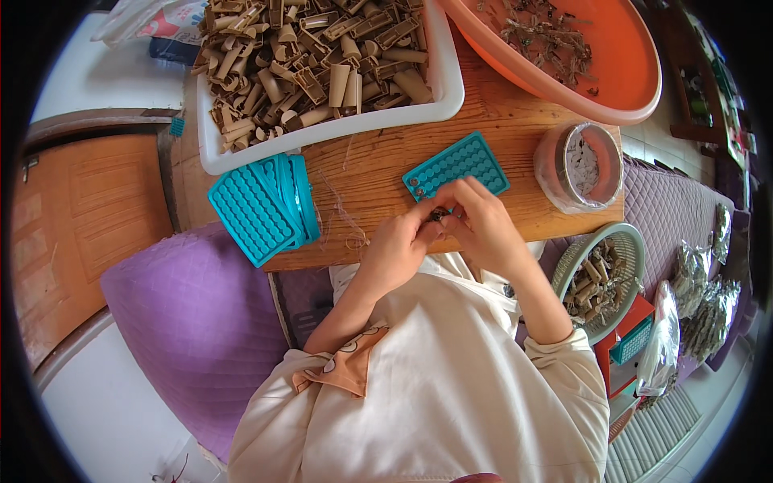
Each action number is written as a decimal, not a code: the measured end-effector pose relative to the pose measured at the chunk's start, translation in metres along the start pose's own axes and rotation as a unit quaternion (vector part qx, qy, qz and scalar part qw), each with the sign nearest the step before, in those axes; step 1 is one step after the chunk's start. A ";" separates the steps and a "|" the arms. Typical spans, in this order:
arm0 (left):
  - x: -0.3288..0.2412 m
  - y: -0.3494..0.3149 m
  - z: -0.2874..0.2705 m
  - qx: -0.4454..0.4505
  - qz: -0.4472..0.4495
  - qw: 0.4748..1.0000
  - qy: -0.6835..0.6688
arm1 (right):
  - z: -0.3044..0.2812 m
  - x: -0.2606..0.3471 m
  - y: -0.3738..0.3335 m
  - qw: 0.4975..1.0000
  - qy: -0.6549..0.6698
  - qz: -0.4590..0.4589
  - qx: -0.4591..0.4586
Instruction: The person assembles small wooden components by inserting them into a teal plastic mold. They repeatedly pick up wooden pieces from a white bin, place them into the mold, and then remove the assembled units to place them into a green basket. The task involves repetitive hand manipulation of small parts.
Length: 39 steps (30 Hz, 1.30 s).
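Observation:
Close together at the table's near edge, my left hand (396,251) and my right hand (489,229) are both closed, fingertips meeting around a small dark part (439,215). Its kind is too small to make out, and fingers hide some of it. Just beyond them lies a teal tray (475,153) with rows of round hollows. A few small dark pieces (415,187) sit in hollows at its left end. My right fingers overlap the tray's near edge in this view.
Left stands a stack of teal trays (250,213). A white bin (338,133) of brown plastic shells and an orange basin (624,48) of small metal-like pieces fill the back. A plastic-lined tub (547,173) stands right, above a green basket (632,249) of brown parts.

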<state>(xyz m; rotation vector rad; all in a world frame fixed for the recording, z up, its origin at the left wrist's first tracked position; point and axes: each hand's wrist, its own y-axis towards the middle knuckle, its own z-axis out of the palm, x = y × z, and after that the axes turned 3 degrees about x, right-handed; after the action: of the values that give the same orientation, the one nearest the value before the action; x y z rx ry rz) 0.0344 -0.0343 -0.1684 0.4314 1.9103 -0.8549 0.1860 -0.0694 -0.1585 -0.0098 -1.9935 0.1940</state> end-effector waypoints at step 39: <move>-0.030 0.017 -0.015 -0.140 0.109 0.859 -0.480 | -0.019 0.041 0.024 0.924 0.275 -0.019 -0.264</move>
<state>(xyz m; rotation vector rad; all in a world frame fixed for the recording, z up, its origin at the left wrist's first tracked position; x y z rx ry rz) 0.0496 -0.0098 -0.1441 0.0032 0.9941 -0.4719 0.1844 -0.0391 -0.1173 -0.3354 -1.4282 -0.3468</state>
